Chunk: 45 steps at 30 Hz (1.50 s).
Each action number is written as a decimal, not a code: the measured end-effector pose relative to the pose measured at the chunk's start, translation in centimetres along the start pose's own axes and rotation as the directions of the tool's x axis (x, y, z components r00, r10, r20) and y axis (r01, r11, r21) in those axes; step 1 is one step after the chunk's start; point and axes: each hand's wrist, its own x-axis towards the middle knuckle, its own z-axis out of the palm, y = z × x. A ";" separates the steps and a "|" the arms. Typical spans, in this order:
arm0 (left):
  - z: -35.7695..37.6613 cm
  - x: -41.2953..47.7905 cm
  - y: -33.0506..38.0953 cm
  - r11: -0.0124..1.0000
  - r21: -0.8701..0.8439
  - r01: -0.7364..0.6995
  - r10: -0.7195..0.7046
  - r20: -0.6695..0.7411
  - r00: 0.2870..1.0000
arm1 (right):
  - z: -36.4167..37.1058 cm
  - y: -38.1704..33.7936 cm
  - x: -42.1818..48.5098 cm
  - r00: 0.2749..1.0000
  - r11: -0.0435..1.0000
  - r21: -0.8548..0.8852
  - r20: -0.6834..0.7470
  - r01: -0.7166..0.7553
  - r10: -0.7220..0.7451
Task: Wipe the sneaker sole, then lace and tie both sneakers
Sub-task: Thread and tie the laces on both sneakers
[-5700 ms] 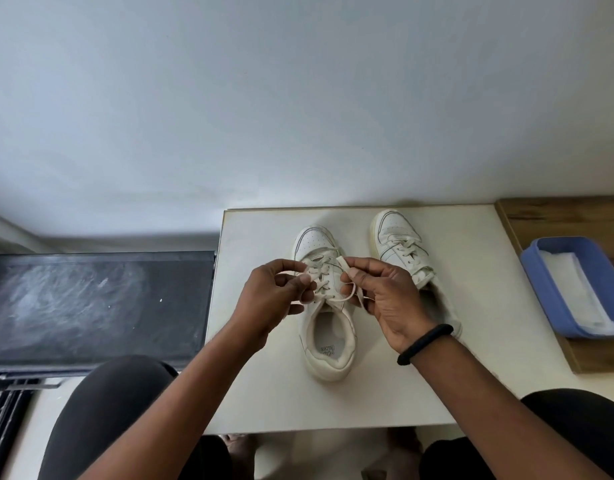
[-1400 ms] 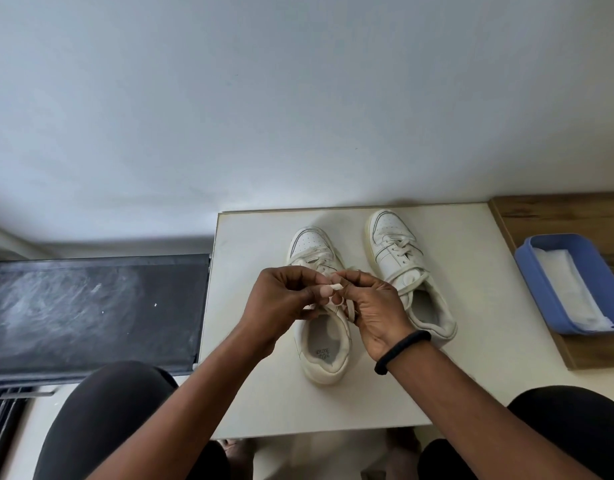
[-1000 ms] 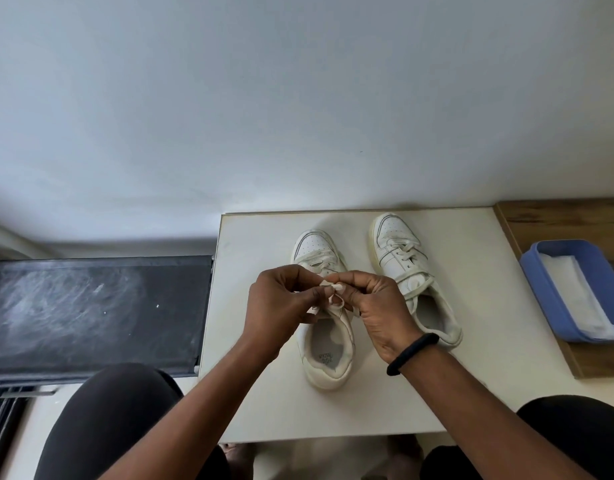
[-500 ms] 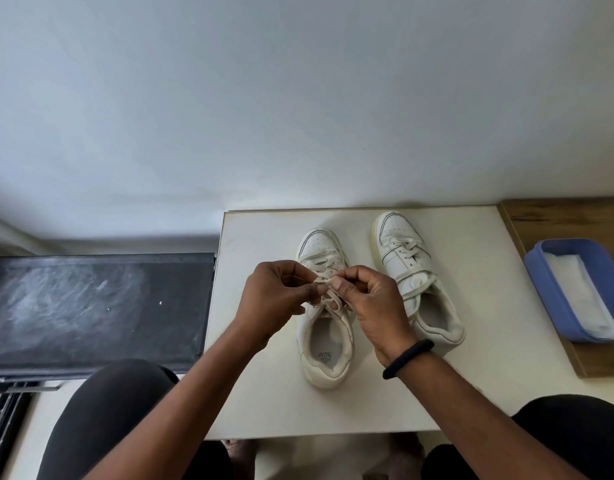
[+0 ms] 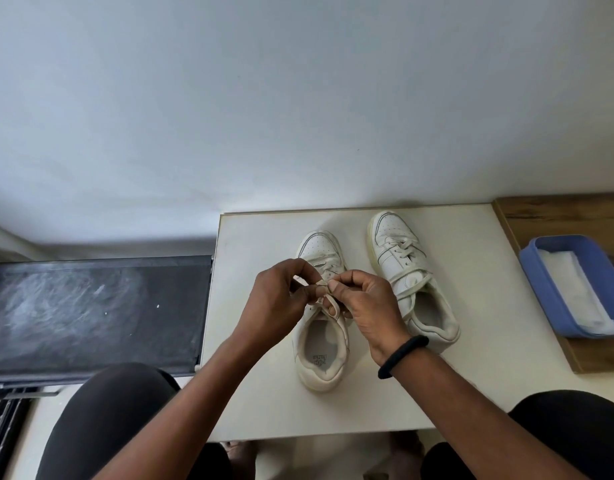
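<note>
White table [image 5: 264, 393] against pale wall [image 5: 298, 98]

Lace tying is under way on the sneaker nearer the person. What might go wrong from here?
The left hand and right hand pinch the lace close together; a slip may let the loop spring loose. Nothing pins the sneaker, so a hard pull may drag it against the second sneaker beside it.

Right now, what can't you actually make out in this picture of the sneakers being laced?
Head view:
Knot in the lace of the nearer sneaker: covered by the left hand and right hand.
Soles of it and the far sneaker: face down on the table.
Insole print: too small to read.
Blue tray: cut by the right edge.
</note>
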 end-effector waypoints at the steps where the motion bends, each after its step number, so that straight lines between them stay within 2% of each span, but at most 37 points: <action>1: 0.1 0.0 0.1 1.000 -0.017 0.022 -0.022 -0.017 1.000 | -0.1 -0.1 0.0 1.000 1.000 -0.027 0.019 0.009 -0.008; 6: 0.1 0.1 -0.1 0.989 -0.082 0.126 -0.132 -0.073 0.989 | -0.4 -0.5 0.2 0.992 0.977 -0.204 0.118 0.067 -0.044; 9: 0.1 0.1 -0.1 0.985 -0.101 0.140 -0.149 -0.084 0.985 | -0.2 -0.1 0.3 0.982 0.930 -0.330 0.148 0.161 -0.117; 11: 0.2 0.1 0.0 0.989 -0.089 0.121 -0.129 -0.086 0.988 | 0.0 0.5 0.3 0.973 0.869 -0.438 0.108 0.233 -0.206; 14: 0.6 -0.1 0.1 0.997 -0.030 0.067 -0.070 -0.112 0.991 | 0.1 0.9 0.3 0.928 0.700 -0.624 0.118 0.347 -0.354; 16: 0.8 -0.2 0.0 1.000 0.019 0.006 -0.003 -0.138 0.990 | 0.1 1.0 0.4 0.902 0.628 -0.670 0.154 0.396 -0.404; 20: 1.2 -0.2 -0.2 0.992 0.105 -0.066 0.082 -0.157 0.984 | -0.1 1.0 0.6 0.879 0.556 -0.708 0.202 0.436 -0.432; 27: 1.7 -0.3 -0.4 0.986 0.131 -0.102 0.115 -0.091 0.989 | -0.7 0.7 1.2 0.917 0.583 -0.716 0.221 0.383 -0.331; 33: 0.8 0.2 -0.6 0.988 -0.122 0.095 -0.096 -0.006 0.995 | -0.9 0.5 1.2 0.949 0.663 -0.681 0.184 0.311 -0.257; 36: 0.4 0.3 -0.5 0.965 -0.212 0.157 -0.159 0.005 0.987 | -0.7 0.1 0.7 0.926 0.681 -0.656 0.076 0.325 -0.369; 39: 0.2 0.3 -0.3 0.951 -0.245 0.187 -0.194 -0.008 0.981 | -0.5 -0.8 -0.2 0.876 0.566 -0.734 0.080 0.375 -0.476; 41: 0.1 0.3 -0.3 0.949 -0.248 0.195 -0.205 -0.015 0.979 | -0.2 -1.1 -0.9 0.909 0.569 -0.743 0.130 0.353 -0.395; 45: 0.1 0.3 -0.4 0.947 -0.257 0.195 -0.206 -0.015 0.979 | 0.6 -0.5 -1.4 0.956 0.687 -0.676 0.098 0.268 -0.277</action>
